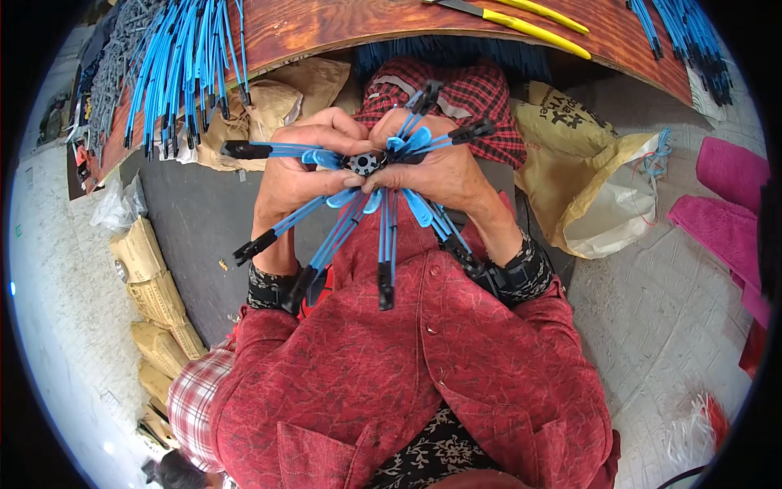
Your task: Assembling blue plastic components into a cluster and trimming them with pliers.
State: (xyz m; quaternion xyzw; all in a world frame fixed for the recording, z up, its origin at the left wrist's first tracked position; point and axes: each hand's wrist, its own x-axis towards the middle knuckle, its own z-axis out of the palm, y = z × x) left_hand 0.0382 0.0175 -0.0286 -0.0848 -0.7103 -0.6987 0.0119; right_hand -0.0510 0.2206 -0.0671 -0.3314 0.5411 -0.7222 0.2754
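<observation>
Between my hands is an umbrella-like frame: a small black notched hub (363, 164) with several blue ribs (336, 231) spread around it, each ending in black tips. Flat light-blue rounded pieces sit on the ribs close to the hub. My left hand (305, 159) grips the hub's left side, thumb and finger pinched at its edge. From the opposite side my right hand (444, 173) pinches the hub and the ribs beside it. Some rib roots are covered by my fingers. The frame is held up in front of my red jacket (391, 367).
Bundled blue ribs (186, 69) hang over the left edge of a wooden table (326, 28), with more ribs (684, 45) at its right. A yellow-handled tool (533, 33) lies on top. A woven sack (586, 187) stands right; brown packages (151, 281) line the left. Magenta cloth (721, 220) is far right.
</observation>
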